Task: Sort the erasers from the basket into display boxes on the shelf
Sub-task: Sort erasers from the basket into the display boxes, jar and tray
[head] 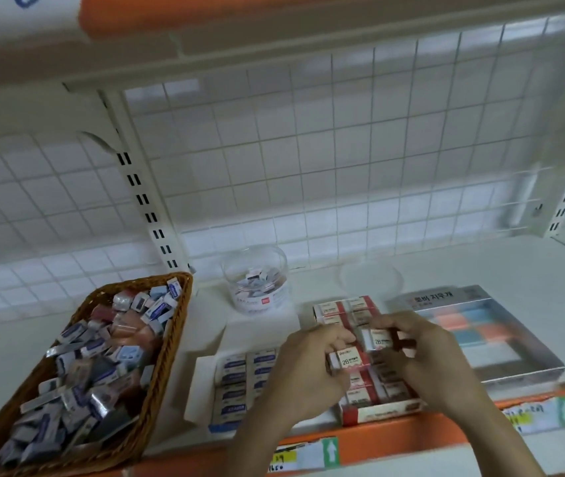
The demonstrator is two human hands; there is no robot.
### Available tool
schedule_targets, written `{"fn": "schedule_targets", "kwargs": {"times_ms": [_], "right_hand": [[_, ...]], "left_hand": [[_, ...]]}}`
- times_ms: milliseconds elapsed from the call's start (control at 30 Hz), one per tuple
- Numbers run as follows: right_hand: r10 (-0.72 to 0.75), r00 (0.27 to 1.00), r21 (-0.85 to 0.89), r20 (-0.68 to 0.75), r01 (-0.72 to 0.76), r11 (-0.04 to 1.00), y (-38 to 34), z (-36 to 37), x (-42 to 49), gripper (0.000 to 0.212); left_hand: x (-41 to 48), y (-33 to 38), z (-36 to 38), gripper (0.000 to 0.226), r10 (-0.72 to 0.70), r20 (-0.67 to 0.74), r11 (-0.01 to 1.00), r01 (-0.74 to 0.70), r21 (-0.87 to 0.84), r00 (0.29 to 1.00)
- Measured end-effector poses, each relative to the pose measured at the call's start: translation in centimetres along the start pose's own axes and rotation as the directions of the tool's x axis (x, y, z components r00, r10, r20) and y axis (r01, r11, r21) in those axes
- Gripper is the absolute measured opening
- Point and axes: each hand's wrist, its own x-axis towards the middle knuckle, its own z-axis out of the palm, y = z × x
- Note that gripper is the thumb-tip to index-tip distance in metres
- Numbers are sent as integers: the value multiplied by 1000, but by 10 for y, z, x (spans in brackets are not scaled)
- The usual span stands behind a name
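Head view, shelf (480,266), wicker basket (167,339) of loose erasers (102,356) on its left, red display box (377,413) at the front edge, left hand (308,370) and right hand (425,352) over that box, left fingers curled round near 2B eraser (348,361), right fingers pinching far 2B eraser (377,340)

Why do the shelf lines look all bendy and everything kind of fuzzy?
Head view: the wide-angle lens bows the wire grid and the shelf's orange edge; head view is soft all over, smeared most at the right around the grey display box; only the "2B" on the held erasers reads clearly.
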Motion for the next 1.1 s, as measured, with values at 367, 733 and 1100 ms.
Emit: {"fn": "schedule_targets", "kwargs": {"times_ms": [367,733,1100], "right_hand": [[-63,995,-272,80,82,959,15,2,-3,40],[-113,993,-290,-19,103,952,16,15,-1,35],[-250,968,-297,-27,231,927,-6,22,-2,27]], "left_hand": [[0,1,-4,31,20,93,999,-24,42,995],[-5,-6,-1,23,-38,83,997,33,64,996],[-6,-8,-6,12,-7,-36,1000,8,16,999]]}}
